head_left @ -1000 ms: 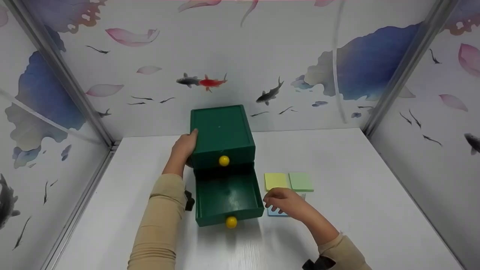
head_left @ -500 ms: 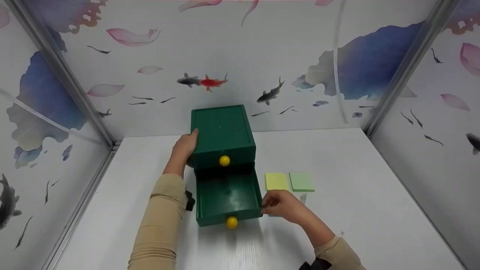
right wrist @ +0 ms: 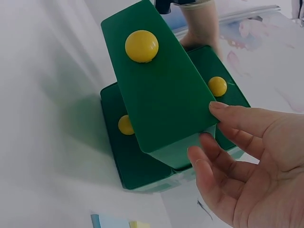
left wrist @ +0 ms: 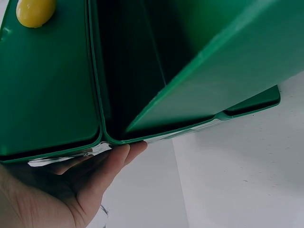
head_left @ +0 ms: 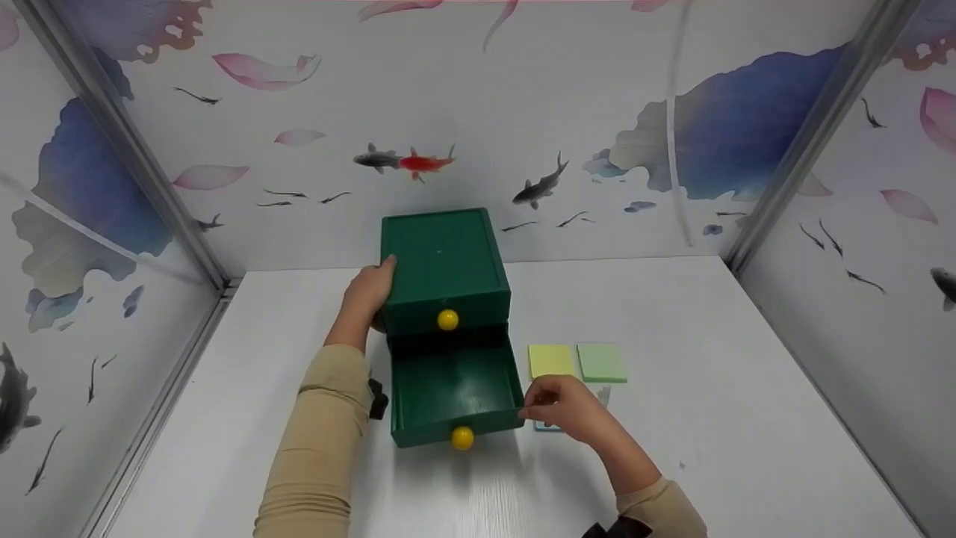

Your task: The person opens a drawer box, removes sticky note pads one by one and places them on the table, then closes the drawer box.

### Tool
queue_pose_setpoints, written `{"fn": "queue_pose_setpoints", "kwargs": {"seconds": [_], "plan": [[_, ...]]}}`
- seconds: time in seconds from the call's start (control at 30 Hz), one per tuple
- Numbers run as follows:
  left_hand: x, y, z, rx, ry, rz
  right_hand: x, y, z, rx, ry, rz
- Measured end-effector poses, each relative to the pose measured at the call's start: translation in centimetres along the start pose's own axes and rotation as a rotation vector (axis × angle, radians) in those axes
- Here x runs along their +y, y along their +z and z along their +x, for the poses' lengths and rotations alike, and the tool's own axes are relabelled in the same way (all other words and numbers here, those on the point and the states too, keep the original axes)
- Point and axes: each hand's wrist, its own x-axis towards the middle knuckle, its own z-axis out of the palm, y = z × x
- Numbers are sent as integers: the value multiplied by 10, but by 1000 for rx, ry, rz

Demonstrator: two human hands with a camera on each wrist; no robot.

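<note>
A green drawer unit with yellow knobs stands against the back wall. Its middle drawer, bare inside, sticks out between two closed ones. My left hand rests on the unit's left side; the left wrist view shows fairly straight fingers along that wall. At the pulled-out drawer's right front corner, my right hand pinches the edge. In the right wrist view, its thumb lies on the drawer front and the index fingertip touches around the side; the other fingers are loosely bent.
Right of the unit, a yellow sticky-note pad and a light green pad lie on the white table. A blue pad is partly hidden under my right hand. White patterned walls enclose the back and sides.
My right hand came left to the drawer's corner and took hold of it. The drawer front has since shifted slightly back toward the unit. My left hand stays in place.
</note>
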Motion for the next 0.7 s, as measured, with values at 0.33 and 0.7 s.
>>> {"fn": "queue_pose_setpoints", "kwargs": {"seconds": [0.33, 0.7], "plan": [[0, -2, 1, -7, -31, -47, 5, 7, 1, 54, 49, 82], [-1, 1, 2, -4, -20, -47, 9, 18, 3, 156, 42, 145]]}}
